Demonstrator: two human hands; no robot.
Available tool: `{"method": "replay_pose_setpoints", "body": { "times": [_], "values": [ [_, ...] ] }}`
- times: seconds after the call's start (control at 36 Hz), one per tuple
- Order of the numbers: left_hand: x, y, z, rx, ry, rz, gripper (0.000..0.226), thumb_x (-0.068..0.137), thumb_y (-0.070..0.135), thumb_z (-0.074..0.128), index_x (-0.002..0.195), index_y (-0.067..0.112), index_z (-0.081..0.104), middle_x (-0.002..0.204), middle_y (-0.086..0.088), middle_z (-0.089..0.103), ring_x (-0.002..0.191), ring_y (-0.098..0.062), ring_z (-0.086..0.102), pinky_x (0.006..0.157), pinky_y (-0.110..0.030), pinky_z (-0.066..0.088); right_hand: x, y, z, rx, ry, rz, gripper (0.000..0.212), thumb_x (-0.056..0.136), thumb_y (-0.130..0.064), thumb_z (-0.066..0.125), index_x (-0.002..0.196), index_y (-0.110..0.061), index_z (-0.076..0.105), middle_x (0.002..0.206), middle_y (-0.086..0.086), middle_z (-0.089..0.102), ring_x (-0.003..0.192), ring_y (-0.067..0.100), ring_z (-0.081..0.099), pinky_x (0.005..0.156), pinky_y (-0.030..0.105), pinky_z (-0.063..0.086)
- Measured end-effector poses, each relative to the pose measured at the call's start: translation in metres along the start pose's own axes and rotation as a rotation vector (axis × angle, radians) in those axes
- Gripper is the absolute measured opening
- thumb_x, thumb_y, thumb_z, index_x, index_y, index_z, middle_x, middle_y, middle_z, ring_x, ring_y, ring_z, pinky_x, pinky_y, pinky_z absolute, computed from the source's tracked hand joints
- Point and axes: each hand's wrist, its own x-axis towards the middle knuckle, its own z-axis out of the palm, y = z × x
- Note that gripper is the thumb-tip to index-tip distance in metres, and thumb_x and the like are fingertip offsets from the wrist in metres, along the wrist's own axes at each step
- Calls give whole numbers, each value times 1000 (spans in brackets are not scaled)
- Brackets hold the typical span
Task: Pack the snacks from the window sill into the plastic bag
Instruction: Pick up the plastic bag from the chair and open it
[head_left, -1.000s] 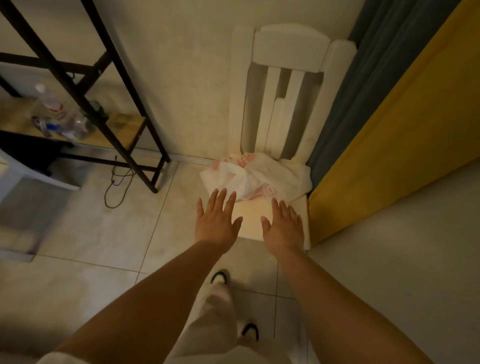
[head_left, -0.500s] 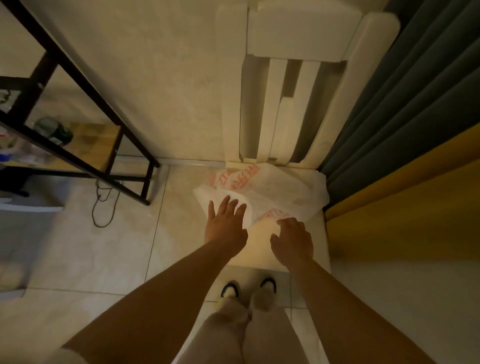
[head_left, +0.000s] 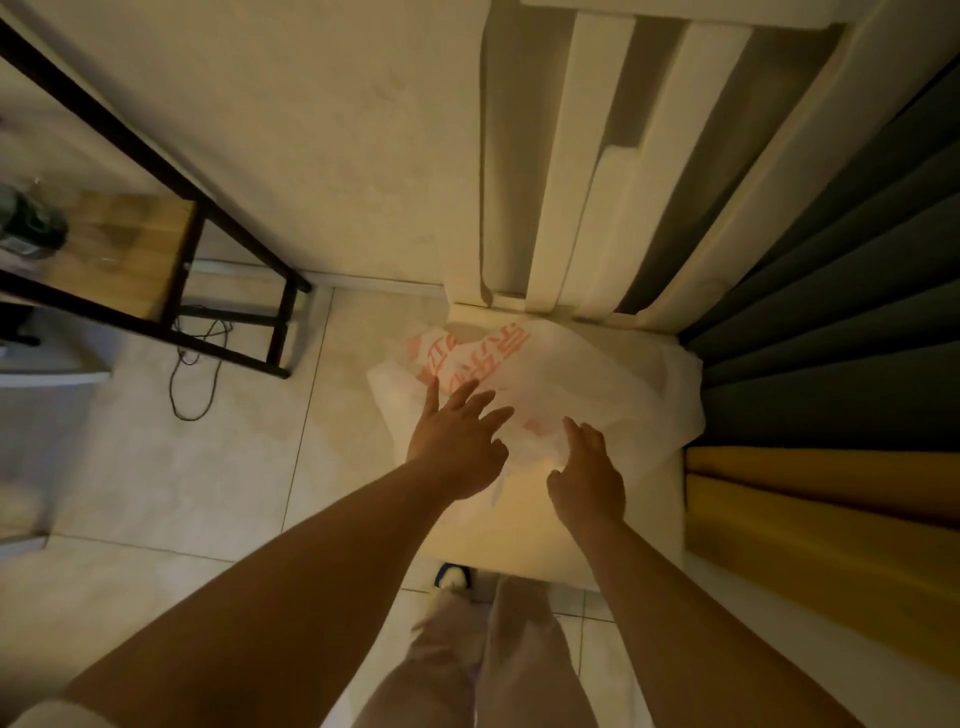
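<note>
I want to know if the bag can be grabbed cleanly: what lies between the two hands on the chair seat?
In the head view, a crumpled edge of the plastic bag and bare chair seat lie between the left hand and right hand; nothing else.

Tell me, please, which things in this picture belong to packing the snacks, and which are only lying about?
For the job:
- plastic bag, crumpled on the chair
- left hand, fingers spread over the bag
- right hand, at the bag's near edge

Only lying about:
- shelf with a bottle
- cable on the floor
- curtain

No snacks are visible.
</note>
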Motion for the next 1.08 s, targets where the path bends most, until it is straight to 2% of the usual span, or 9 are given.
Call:
{"method": "replay_pose_setpoints", "body": {
  "times": [0.11,0.31,0.39,0.47,0.58,0.69,0.83,0.94,1.08],
  "values": [
    [12,4,6,-9,-134,-2,49,100,47,16,146,34,30,151,5,36,146,-18,13,114,-55,-13,16,4,6,-35,-136,15,39,97,-14,43,136,-18,47,145,5,40,126,20,47,96,26,41],
    [12,11,20,-31,-398,-84,44,103,41,16,142,36,36,128,3,59,132,-22,42,112,-56,-13,8,10,-3,289,-121,67,30,96,-15,45,122,-8,58,125,8,59,112,23,55,83,21,39],
    [15,17,19,-164,-544,-184,39,102,36,28,134,25,48,114,1,66,125,-23,47,114,-60,4,0,8,-13,445,-73,110,24,93,-17,47,102,-6,67,107,10,66,87,18,55,64,19,40],
    [13,22,11,-154,-644,-108,39,98,21,46,137,17,43,121,-3,61,121,-26,48,107,-53,32,-10,0,-25,586,-15,127,32,95,-19,45,83,-6,72,90,9,69,78,18,56,71,27,47],
    [2,36,-5,-294,-566,-118,37,98,13,46,134,6,47,135,-10,52,125,-27,48,103,-37,41,-16,-9,-46,1093,37,425,31,94,-21,51,69,-8,66,77,4,67,75,17,58,83,33,45],
    [-7,47,-27,-452,-436,-210,34,100,28,41,114,8,65,115,-7,66,110,-22,61,92,-30,46,-22,-7,-65,1473,15,645,26,89,-20,59,64,-11,61,85,9,63,85,25,59,83,36,50],
    [-18,49,-52,-280,-87,-313,32,93,43,46,101,16,62,94,0,61,86,-19,56,70,-28,44,-34,-3,-87,1484,37,572,26,88,-18,59,64,-8,58,76,8,60,77,23,57,78,35,49],
    [-29,57,-68,-316,136,-297,46,83,49,62,119,23,51,120,1,52,105,-19,56,81,-34,52,-55,0,-106,1352,77,422,32,93,-20,53,63,-9,52,68,7,55,64,18,51,66,29,45],
    [-39,82,-66,-447,-11,-162,74,81,38,69,143,25,32,140,-4,46,123,-24,48,94,-34,47,-91,3,-118,1627,-15,388,30,93,-27,54,67,-11,53,67,6,52,70,22,51,83,38,46]
  ]
}}
